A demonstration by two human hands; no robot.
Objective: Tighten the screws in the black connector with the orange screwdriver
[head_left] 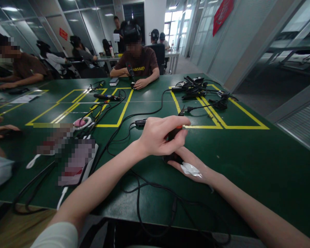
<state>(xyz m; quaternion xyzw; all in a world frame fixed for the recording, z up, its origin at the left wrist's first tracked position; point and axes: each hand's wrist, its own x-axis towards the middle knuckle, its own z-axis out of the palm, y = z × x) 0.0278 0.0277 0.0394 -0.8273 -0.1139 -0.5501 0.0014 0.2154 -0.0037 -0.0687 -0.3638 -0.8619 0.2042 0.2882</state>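
Observation:
My left hand (pixel 161 136) is closed around a dark handheld tool (pixel 179 127) with an orange ring, held near the middle of the view. Its narrow metal tip points up, away from me. Just below and to the right, my right hand (pixel 193 162) grips the dark lower end, its fingers partly hidden behind my left hand. A crumpled piece of clear-white plastic (pixel 191 169) lies against the right hand near the wrist.
Black cables (pixel 155 184) loop across the green table (pixel 248 165). Two phones (pixel 79 162) lie at left beside a tape roll (pixel 83 122). A tangle of black devices (pixel 192 86) sits behind my hands. A person (pixel 142 62) works opposite; others sit left.

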